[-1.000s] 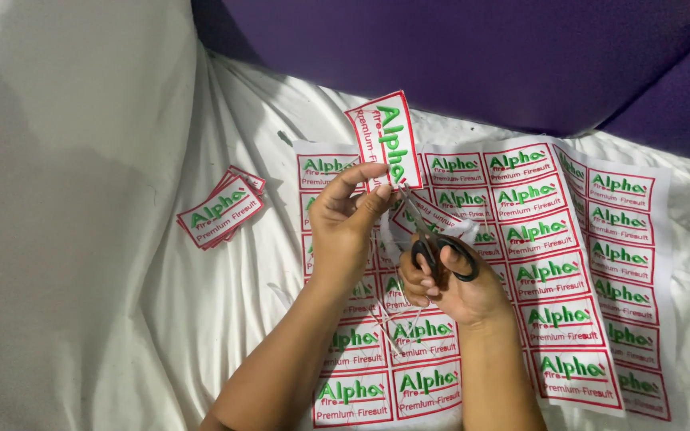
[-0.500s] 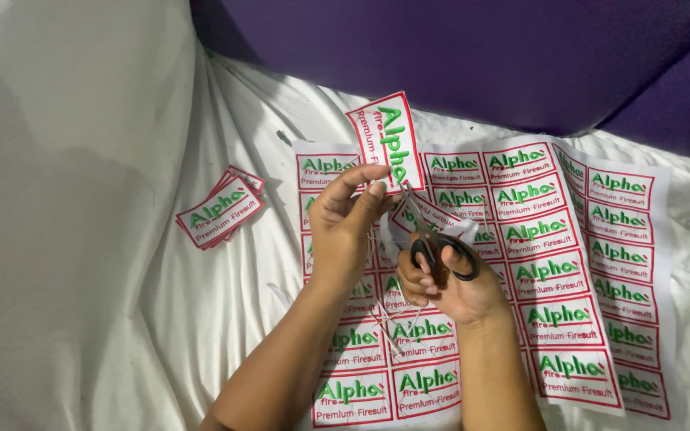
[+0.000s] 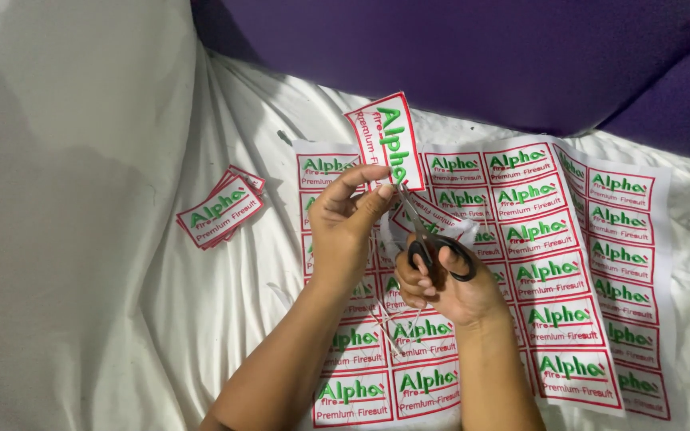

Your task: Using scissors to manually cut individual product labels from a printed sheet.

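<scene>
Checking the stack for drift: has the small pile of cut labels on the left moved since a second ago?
No. The pile of cut labels sits in the same spot left of the printed sheet.

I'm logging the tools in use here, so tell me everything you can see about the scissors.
The scissors have black loop handles, plastic by the look, and slim grey metal blades. The right hand holds them, fingers through the loops, blades pointing up and slightly left. The tips meet the lower edge of the cut-out label, a white rectangle with a red border and green lettering, pinched by the left hand. How far the blades are parted cannot be told. They are held above the printed label sheet, not resting on it.
</scene>
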